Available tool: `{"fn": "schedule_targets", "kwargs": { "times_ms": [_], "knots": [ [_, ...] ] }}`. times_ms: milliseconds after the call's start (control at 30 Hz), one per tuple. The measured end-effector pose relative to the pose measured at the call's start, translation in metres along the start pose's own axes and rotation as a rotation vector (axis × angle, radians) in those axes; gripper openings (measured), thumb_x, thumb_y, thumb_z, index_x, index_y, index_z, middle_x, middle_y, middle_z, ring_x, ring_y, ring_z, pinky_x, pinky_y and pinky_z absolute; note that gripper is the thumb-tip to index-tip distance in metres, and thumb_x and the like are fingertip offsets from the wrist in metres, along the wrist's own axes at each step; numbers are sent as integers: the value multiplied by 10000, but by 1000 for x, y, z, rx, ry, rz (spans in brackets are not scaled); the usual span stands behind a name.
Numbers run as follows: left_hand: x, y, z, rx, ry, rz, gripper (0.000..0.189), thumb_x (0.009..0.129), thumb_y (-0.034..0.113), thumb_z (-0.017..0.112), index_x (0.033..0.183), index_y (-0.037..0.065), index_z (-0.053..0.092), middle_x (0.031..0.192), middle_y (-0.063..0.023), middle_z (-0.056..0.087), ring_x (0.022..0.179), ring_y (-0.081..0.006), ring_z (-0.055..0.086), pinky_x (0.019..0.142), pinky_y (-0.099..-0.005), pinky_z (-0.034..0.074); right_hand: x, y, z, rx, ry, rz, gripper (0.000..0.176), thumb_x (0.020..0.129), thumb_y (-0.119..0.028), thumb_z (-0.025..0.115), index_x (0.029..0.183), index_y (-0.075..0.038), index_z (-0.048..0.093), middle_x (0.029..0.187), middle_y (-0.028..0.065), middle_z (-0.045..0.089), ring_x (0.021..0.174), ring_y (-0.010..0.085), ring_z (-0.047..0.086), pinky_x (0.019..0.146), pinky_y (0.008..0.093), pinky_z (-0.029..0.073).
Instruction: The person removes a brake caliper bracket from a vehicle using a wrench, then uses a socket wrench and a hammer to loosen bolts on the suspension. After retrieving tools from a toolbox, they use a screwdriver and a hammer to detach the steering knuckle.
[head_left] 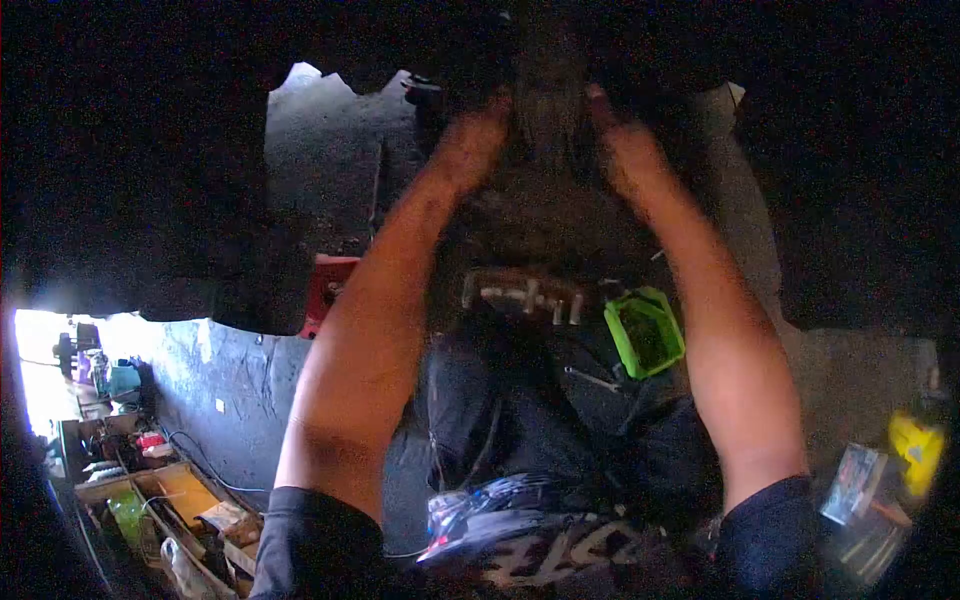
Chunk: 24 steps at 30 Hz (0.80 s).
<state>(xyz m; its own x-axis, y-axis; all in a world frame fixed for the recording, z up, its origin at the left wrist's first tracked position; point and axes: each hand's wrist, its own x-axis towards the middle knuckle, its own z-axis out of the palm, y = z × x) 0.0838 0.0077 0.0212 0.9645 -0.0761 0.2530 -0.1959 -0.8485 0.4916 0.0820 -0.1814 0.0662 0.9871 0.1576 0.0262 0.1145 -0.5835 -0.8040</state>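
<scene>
Both arms reach up to a dark, rough-looking part [552, 115] on the shadowed underside overhead. My left hand [478, 137] is at its left side, the fingers curled and partly lost in the dark. On the opposite side, my right hand [630, 148] is closed in the same way, with one fingertip catching light. What exactly the hands grip I cannot tell. Below them a green plastic container [645, 335] stands near my right forearm, and a wrench [592, 378] lies beside it. A shallow tray [468, 290] with several metal pieces sits between the forearms.
A red object [328, 290] shows behind my left forearm. At lower left, a wooden box [170, 490] holds assorted items. Toward the right edge lie a yellow object [915, 450] and a clear packet [853, 485]. Dark jagged edges hang low on both sides.
</scene>
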Motion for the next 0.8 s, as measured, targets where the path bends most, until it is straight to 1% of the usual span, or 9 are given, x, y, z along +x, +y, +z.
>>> {"fn": "schedule_targets", "kwargs": {
  "times_ms": [133,200,300,367,433,500,567,700,800],
  "knots": [
    [1,10,-5,137,12,-64,343,849,155,334,1131,15,472,1001,-265,545,953,-414,528,835,-446,424,2,13,8,-157,85,-343,700,835,-596,312,1180,-6,461,1116,242,504,1047,376,478,913,416,335],
    [3,0,10,179,86,0,345,853,178,330,1109,8,488,990,-267,548,949,-405,533,836,-446,423,7,19,4,-161,6,-327,678,844,-583,303,1179,-14,459,1101,248,505,1036,390,480,918,417,334],
    [7,-2,15,237,117,26,341,855,176,330,1104,6,490,991,-264,548,946,-399,534,833,-443,425,36,52,17,-189,211,-318,527,879,-444,362,1175,-20,464,1082,243,515,1008,383,500,881,413,380],
    [4,0,16,264,109,29,338,857,175,330,1100,4,492,992,-262,548,945,-395,535,831,-441,427,27,63,17,-669,123,-363,639,835,-535,386,1280,-79,338,1262,203,363,1144,357,388,963,425,308],
    [3,0,15,281,103,29,336,859,173,330,1097,2,494,993,-259,548,943,-391,536,830,-439,428,13,45,11,-635,56,-260,650,841,-539,366,1303,-84,320,1317,194,330,1187,347,359,988,430,288],
    [3,0,15,294,88,29,333,861,172,329,1093,1,496,994,-257,548,942,-387,536,828,-437,430,-17,-1,2,-83,51,-6,553,898,-454,304,1242,-34,409,1247,216,415,1138,354,415,957,428,320],
    [4,1,13,311,80,28,330,862,170,329,1089,-1,497,995,-255,548,940,-383,537,826,-435,431,-30,-14,-1,-72,24,58,545,907,-440,284,1232,-24,415,1221,224,436,1116,362,431,945,432,330],
    [8,4,11,344,70,15,326,866,168,329,1082,-4,501,997,-251,548,938,-375,539,823,-430,434,-3,16,-10,-69,-102,-275,536,912,-431,269,1214,-19,432,1197,229,454,1093,374,446,928,445,341],
    [7,9,12,372,64,3,322,868,166,329,1077,-6,504,999,-247,548,935,-368,540,820,-427,436,25,58,3,-429,51,-536,517,901,-413,312,1165,1,474,1160,236,475,1063,389,458,919,453,346]
  ]
}}
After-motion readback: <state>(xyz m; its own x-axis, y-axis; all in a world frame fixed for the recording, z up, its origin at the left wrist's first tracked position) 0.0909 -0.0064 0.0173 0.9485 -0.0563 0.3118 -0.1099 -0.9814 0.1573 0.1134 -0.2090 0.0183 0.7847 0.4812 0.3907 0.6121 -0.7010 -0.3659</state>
